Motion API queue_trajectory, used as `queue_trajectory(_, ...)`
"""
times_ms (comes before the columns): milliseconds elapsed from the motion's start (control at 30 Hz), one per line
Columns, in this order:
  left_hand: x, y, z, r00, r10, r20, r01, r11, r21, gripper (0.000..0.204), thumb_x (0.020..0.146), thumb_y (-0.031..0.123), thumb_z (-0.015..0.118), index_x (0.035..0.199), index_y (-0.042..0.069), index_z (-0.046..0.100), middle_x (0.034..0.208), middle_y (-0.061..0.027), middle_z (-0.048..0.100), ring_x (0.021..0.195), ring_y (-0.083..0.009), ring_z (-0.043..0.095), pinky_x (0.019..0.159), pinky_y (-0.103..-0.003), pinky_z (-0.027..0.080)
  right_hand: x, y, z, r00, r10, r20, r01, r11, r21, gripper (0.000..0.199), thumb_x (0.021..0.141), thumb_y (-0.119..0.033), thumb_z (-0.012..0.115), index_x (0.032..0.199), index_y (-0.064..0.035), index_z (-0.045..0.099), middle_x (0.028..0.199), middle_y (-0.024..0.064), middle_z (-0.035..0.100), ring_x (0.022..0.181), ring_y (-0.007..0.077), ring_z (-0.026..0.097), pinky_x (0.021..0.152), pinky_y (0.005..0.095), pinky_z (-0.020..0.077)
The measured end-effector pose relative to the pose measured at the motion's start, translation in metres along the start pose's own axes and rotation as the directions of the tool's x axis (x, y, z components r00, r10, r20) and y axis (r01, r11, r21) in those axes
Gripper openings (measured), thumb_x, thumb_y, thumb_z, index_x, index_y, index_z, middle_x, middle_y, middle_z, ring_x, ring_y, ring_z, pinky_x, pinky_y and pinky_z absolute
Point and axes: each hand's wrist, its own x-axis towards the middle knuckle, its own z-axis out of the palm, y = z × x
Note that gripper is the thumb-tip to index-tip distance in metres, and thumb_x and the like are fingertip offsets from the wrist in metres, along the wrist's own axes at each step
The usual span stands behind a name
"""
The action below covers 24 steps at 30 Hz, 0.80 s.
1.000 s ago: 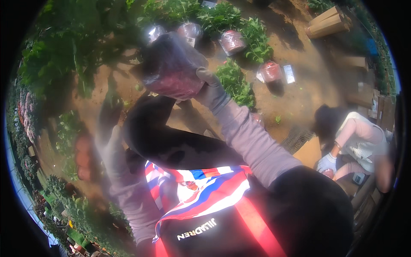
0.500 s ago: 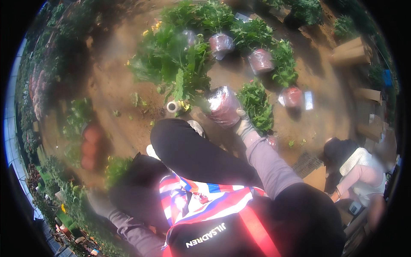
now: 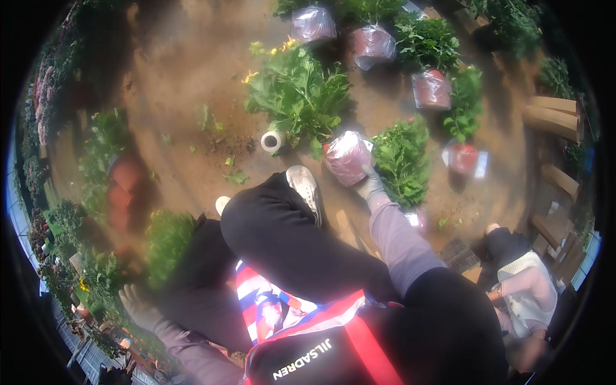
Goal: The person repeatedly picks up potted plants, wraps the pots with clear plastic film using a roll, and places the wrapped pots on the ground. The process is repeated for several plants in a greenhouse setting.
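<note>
My right hand (image 3: 370,185), in a pale glove, grips a reddish plant pot (image 3: 350,158) wrapped in clear plastic. The pot lies tilted, and its leafy plant (image 3: 298,96) with a few yellow flowers points away to the left. At the lower left, my gloved left hand (image 3: 139,307) is stretched out with its fingers apart and nothing in them. It is beside a blurred green plant (image 3: 170,247) near my left knee. A white roll (image 3: 272,141) with a hollow core is on the ground by the held plant.
Several wrapped potted plants, one in a red pot (image 3: 432,90), stand ahead and to the right. Bare reddish pots (image 3: 128,192) with plants lie at the left. A person (image 3: 523,289) crouches at the lower right near folded cardboard (image 3: 555,119). My shoe (image 3: 304,189) is close to the held pot.
The view has shifted, so most plants now appear further right. The held plant's foliage covers less of the view, and its pot has turned slightly. My left hand's fingers now show more clearly.
</note>
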Motion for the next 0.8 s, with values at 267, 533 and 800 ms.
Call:
queue_trajectory(267, -0.015, 0.015, 0.02, 0.995, 0.037, -0.091, -0.018, 0.981, 0.195, 0.027, 0.098, 0.015, 0.051, 0.119, 0.012, 0.066, 0.143, -0.0053, 0.057, 0.139, -0.0213, 0.046, 0.115, -0.029, 0.038, -0.022, 0.016, 0.011, 0.971, 0.116, -0.208, -0.095, 0.99, 0.106, 0.081, 0.077, -0.007, 0.08, 0.148, -0.0138, 0.041, 0.143, 0.0114, 0.052, 0.134, 0.0337, 0.046, 0.115, 0.0522, 0.0361)
queue_trajectory(533, -0.037, 0.064, 0.078, 0.922, -0.262, -0.285, 0.142, 0.913, -0.381, 0.036, 0.1, 0.019, 0.053, 0.131, 0.001, 0.06, 0.142, -0.0101, 0.057, 0.131, -0.0201, 0.053, 0.111, -0.028, 0.041, -0.048, 0.009, 0.055, 0.896, 0.144, -0.421, -0.187, 0.981, -0.061, 0.077, 0.087, -0.007, 0.072, 0.152, -0.0118, 0.03, 0.152, 0.0158, 0.038, 0.139, 0.0416, 0.039, 0.113, 0.0612, 0.0362)
queue_trajectory(800, -0.047, 0.057, 0.073, 0.982, -0.186, -0.029, 0.051, 0.411, -0.91, 0.042, 0.108, 0.018, 0.041, 0.144, -0.002, 0.04, 0.139, -0.0215, 0.052, 0.117, -0.0316, 0.06, 0.087, -0.03, 0.06, -0.034, -0.034, 0.052, 0.89, 0.21, -0.404, -0.405, 0.771, -0.491, 0.049, 0.096, -0.026, 0.066, 0.133, 0.0023, 0.051, 0.122, 0.0155, 0.06, 0.101, 0.0279, 0.064, 0.084, 0.0351, 0.0564)
